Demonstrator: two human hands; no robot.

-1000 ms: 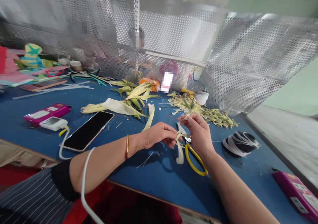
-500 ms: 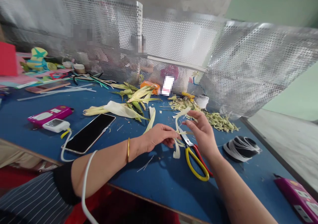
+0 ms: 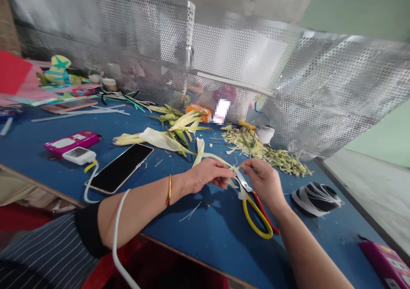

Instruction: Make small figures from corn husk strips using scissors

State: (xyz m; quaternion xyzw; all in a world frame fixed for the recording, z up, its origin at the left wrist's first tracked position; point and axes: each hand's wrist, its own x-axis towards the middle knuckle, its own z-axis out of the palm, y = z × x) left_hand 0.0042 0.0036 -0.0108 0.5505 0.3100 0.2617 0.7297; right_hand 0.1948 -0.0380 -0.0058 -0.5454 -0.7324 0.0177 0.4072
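Observation:
My left hand (image 3: 209, 176) is closed, pinching a pale strip of corn husk (image 3: 221, 159) between thumb and fingers. My right hand (image 3: 263, 181) is closed too, its fingertips pinching the strip's other part just to the right. Pale ends of the strip hang below the fingers. Scissors with one yellow and one red handle (image 3: 256, 220) lie on the table beneath the hands, untouched as far as I can see. Behind my left hand stands a curled piece of husk (image 3: 199, 148). Several corn husks (image 3: 160, 139) lie beyond it.
A black phone (image 3: 120, 169) and a purple power bank (image 3: 72, 143) lie to the left on the blue table (image 3: 192, 250). A heap of husk scraps (image 3: 265, 150) and a spool of white string (image 3: 315, 199) are at the right. A perforated metal screen (image 3: 240, 50) closes off the back.
My right hand's spread fingers have closed onto the strip and come down close to my left hand. The strip now bends back leftward over my left hand. The view has shifted slightly.

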